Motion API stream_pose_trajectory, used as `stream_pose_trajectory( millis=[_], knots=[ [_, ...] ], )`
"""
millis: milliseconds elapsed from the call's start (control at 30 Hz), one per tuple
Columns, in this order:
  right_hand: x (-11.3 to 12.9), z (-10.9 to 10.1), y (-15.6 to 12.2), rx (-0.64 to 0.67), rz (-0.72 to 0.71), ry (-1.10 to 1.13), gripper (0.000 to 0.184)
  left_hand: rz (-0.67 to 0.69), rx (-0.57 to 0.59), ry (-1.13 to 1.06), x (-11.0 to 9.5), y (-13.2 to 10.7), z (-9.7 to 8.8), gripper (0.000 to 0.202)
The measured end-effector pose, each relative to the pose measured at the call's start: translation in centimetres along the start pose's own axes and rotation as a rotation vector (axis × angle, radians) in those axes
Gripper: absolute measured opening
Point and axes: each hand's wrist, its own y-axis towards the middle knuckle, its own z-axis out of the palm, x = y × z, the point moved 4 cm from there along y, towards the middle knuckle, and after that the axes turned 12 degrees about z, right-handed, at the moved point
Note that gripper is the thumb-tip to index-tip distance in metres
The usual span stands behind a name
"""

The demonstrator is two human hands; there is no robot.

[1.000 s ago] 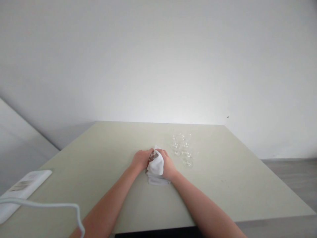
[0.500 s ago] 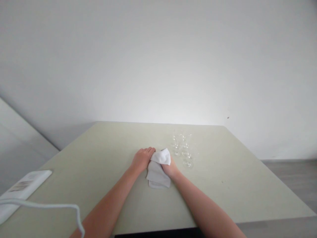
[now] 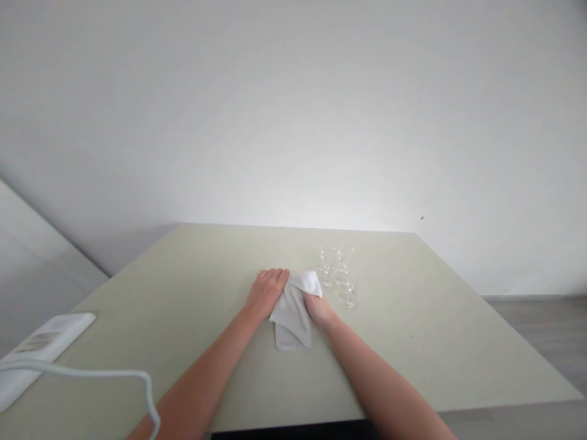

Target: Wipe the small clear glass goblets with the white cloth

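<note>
My left hand (image 3: 266, 292) is closed with its fingers curled over; a thin, clear curved rim beside its knuckles looks like part of a glass, mostly hidden by the hand and cloth. Pressed against those fingertips is a white cloth (image 3: 293, 327), bunched at the top and hanging down toward me onto the table. My right hand (image 3: 317, 308) grips this cloth from the right, its fingers covered by the folded upper part. Just beyond and right of it, several clear stemmed glasses (image 3: 342, 269) stand grouped together; their see-through outlines overlap.
The pale table (image 3: 426, 366) reaches back to a white wall (image 3: 293, 122). At the left edge lies a white flat box-like object (image 3: 55, 336) with a printed patch. A white cable (image 3: 92, 372) crosses in front of it toward my left forearm. A dark edge (image 3: 293, 431) shows nearest me.
The cloth has twisted and its top fold has shifted right with my right hand. My left hand has tilted slightly, and a thin clear rim shows beside it. The grouped glasses stay put.
</note>
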Motion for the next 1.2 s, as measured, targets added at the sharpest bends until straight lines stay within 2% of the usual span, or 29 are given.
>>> stream_pose_trajectory(
  millis=[67,167,267,367,467,567,667,700,800,933,1033,1100,1200],
  knots=[
    [1.2,-0.1,-0.2,0.100,-0.089,-0.042,0.029,-0.061,0.095,-0.055,0.6,-0.1,0.8,0.023],
    [3.0,-0.3,-0.7,0.187,-0.206,-0.209,0.043,-0.122,0.268,-0.144,1.3,-0.4,2.3,0.027],
    [4.0,-0.2,-1.3,0.271,-0.272,-0.316,0.047,-0.140,0.337,-0.215,1.9,-0.6,3.5,0.023],
    [4.7,-0.1,-1.8,0.283,-0.362,-0.346,0.047,-0.146,0.281,-0.249,2.4,-0.6,3.8,0.019],
    [5.2,0.0,-1.9,0.263,-0.399,-0.267,0.041,-0.147,0.172,-0.217,2.8,-0.7,3.1,0.017],
    [5.1,-0.5,-1.4,0.158,-0.342,-0.078,0.038,-0.125,0.019,-0.143,2.5,-0.6,1.7,0.018],
    [4.0,-1.3,-0.6,-0.001,-0.225,0.087,0.041,-0.033,-0.182,-0.064,1.5,-0.5,0.3,0.017],
    [3.6,-1.4,-0.4,-0.023,-0.191,0.114,0.038,0.001,-0.214,-0.043,1.1,-0.4,0.0,0.016],
    [2.5,-1.6,0.1,-0.026,-0.118,0.137,0.029,0.029,-0.141,-0.031,0.6,-0.3,0.2,0.014],
    [2.3,-2.2,0.1,-0.079,-0.074,0.173,0.029,-0.048,-0.029,-0.078,1.3,-0.3,0.5,0.011],
    [2.8,-1.8,-0.2,0.082,-0.101,0.165,0.030,-0.084,-0.027,-0.041,1.5,-0.3,0.3,0.007],
    [2.8,-1.2,-0.3,0.196,-0.100,0.136,0.032,-0.021,-0.041,-0.017,1.0,-0.2,0.2,0.008],
    [2.0,-0.7,-0.5,0.228,-0.102,0.065,0.024,0.151,-0.051,-0.009,0.0,0.0,0.3,0.009]
  ],
)
